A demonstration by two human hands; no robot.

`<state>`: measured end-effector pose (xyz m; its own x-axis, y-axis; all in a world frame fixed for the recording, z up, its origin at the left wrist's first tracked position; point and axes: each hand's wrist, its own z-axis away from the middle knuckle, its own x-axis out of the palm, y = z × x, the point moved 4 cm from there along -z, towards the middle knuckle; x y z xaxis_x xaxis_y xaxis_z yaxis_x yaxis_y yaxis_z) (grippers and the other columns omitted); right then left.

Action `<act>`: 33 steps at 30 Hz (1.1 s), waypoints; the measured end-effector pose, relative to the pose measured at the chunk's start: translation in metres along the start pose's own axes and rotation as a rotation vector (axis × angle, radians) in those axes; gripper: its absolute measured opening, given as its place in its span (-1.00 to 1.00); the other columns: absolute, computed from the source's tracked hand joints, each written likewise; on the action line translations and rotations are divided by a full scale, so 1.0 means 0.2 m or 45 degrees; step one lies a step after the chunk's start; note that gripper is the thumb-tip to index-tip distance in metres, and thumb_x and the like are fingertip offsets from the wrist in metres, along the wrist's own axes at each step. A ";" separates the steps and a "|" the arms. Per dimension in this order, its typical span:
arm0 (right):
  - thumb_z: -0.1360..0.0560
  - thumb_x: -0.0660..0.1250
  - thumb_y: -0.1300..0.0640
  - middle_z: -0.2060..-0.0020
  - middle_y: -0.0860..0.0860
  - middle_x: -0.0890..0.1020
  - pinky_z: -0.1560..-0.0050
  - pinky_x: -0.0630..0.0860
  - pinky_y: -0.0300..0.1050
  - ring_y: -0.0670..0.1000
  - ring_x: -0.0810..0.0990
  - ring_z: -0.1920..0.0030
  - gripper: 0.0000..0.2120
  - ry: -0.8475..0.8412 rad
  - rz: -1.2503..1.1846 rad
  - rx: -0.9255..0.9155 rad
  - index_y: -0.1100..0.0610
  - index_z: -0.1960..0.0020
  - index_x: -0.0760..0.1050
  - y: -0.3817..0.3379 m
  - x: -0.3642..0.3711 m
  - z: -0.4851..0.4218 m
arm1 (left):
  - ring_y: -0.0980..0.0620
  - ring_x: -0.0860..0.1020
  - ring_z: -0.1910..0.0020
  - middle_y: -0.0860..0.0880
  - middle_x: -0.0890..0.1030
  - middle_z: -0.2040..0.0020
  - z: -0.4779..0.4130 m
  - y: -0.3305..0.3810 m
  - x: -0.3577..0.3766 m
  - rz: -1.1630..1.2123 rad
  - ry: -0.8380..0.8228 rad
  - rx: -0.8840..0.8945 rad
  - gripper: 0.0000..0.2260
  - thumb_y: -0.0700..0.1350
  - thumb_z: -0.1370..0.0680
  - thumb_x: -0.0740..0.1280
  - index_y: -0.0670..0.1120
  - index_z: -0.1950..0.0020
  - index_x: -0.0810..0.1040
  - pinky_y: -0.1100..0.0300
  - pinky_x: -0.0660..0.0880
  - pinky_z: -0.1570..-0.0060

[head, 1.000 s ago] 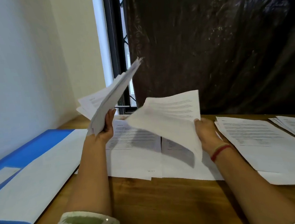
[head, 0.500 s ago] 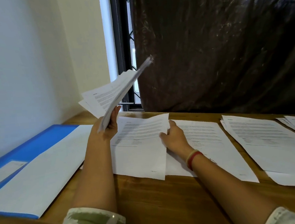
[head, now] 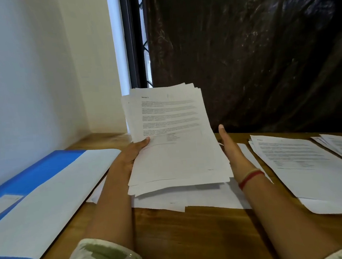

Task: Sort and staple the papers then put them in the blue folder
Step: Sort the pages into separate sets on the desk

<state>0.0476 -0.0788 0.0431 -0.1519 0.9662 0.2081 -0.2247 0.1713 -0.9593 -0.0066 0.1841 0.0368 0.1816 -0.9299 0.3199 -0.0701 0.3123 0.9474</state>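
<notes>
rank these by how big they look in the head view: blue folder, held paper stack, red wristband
1-2. blue folder and held paper stack: look about alike, and the folder runs off frame, so unranked.
3. red wristband: clearly smallest.

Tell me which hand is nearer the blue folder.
Left. The left hand grips the paper stack beside the blue folder; the right hand is beyond the stack.

Left hand (head: 134, 155) grips the paper stack (head: 177, 149), thumb pressed on top. Right hand (head: 232, 152) stands straight-fingered, edge-on, across from that grip. Both forearms are outstretched.
</notes>
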 end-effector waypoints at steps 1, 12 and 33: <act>-0.52 0.18 -0.33 -0.32 0.03 0.52 -0.40 0.34 0.01 0.15 0.48 -0.35 -0.47 -0.094 0.033 -0.041 -0.03 -0.34 0.44 -0.02 -0.02 0.00 | -0.17 0.55 -0.24 -0.14 0.61 -0.22 0.01 0.00 0.02 -0.030 -0.018 -0.013 -0.68 -0.13 -0.59 0.31 -0.10 -0.34 0.49 -0.10 0.42 -0.29; -0.48 0.45 0.02 0.16 0.10 0.62 0.16 0.52 -0.16 0.05 0.58 0.19 -0.68 0.331 0.433 -0.425 0.10 0.27 0.36 0.04 -0.02 -0.02 | -0.18 0.55 -0.23 -0.15 0.60 -0.23 -0.06 -0.03 0.04 -0.139 -0.068 -0.042 -0.65 -0.12 -0.57 0.35 -0.13 -0.35 0.49 -0.11 0.44 -0.28; -0.59 0.23 0.23 0.04 0.11 0.53 0.54 0.54 -0.18 0.06 0.56 0.19 -0.79 0.311 -1.297 0.084 0.15 -0.22 0.45 -0.05 -0.46 -0.05 | -0.27 0.67 0.27 -0.43 0.59 -0.04 -0.13 -0.12 0.06 1.270 -0.016 -0.294 -0.53 -0.14 -0.57 0.32 -0.28 -0.44 0.36 0.08 0.59 0.47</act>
<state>0.0728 -0.1669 0.0313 0.3354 0.3851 0.8598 -0.1902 0.9215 -0.3386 0.0227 0.1695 0.0179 0.1336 -0.2275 0.9646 0.0070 0.9735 0.2286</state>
